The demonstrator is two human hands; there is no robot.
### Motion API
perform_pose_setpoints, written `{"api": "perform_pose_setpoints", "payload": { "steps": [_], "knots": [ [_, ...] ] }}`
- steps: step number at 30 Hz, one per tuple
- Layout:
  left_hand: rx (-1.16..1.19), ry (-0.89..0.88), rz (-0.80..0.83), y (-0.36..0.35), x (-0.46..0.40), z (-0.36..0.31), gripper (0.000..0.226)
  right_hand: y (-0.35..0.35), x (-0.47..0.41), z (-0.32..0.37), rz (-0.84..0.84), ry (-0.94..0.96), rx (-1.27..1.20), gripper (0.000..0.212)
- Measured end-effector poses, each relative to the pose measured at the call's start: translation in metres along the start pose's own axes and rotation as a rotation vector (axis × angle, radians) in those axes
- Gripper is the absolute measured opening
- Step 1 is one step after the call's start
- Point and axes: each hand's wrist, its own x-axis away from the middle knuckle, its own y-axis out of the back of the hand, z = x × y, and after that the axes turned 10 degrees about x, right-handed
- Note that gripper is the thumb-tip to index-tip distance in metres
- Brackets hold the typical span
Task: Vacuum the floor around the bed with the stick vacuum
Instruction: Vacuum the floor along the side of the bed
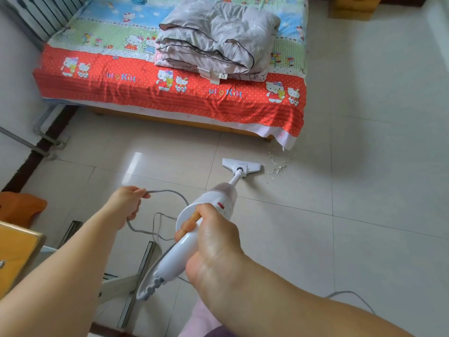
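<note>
Vacuum (pixel 206 215) aims toward bed (pixel 170 98) | right hand (pixel 213 242) grips handle | left hand (pixel 126 203) pinches cord (pixel 167 192)

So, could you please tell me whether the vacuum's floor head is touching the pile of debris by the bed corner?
Apart. The head view shows bare tile between the floor head and the main debris to its right.

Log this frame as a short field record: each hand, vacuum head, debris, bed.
left hand: left hand holds a loop of the grey cord, clear of the vacuum
right hand: right hand grips the stick vacuum by its handle
vacuum head: floor head flat on the tile floor, just left of the debris
debris: crumbs beside the bed corner, not yet picked up
bed: bed with folded quilt on top
</note>
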Motion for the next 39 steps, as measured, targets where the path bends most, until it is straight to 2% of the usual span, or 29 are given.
{"api": "perform_pose_setpoints", "payload": {
  "steps": [7, 14, 19, 23, 30, 39],
  "knots": [
    [-0.006, -0.019, 0.035, 0.010, -0.021, -0.012, 0.026, -0.014, 0.012, -0.013, 0.013, 0.022, 0.050, 0.032],
    [-0.065, -0.045, 0.100, 0.009, -0.040, -0.031, 0.028, -0.025, 0.017, -0.018, 0.011, 0.058, -0.055, 0.033],
    [-0.086, -0.079, 0.154, 0.002, -0.051, -0.048, 0.029, -0.034, 0.003, -0.012, -0.019, 0.108, -0.075, 0.057],
    [-0.096, -0.097, 0.165, 0.002, -0.059, -0.056, 0.029, -0.045, 0.002, 0.001, -0.020, 0.106, -0.225, 0.034],
    [-0.072, -0.057, 0.150, 0.013, -0.073, -0.056, 0.029, -0.067, -0.008, 0.019, 0.008, 0.131, -0.371, 0.034],
    [0.001, 0.014, 0.134, 0.026, -0.078, -0.049, 0.030, -0.079, -0.031, 0.029, -0.084, 0.138, -0.345, 0.033]
  ]
}}
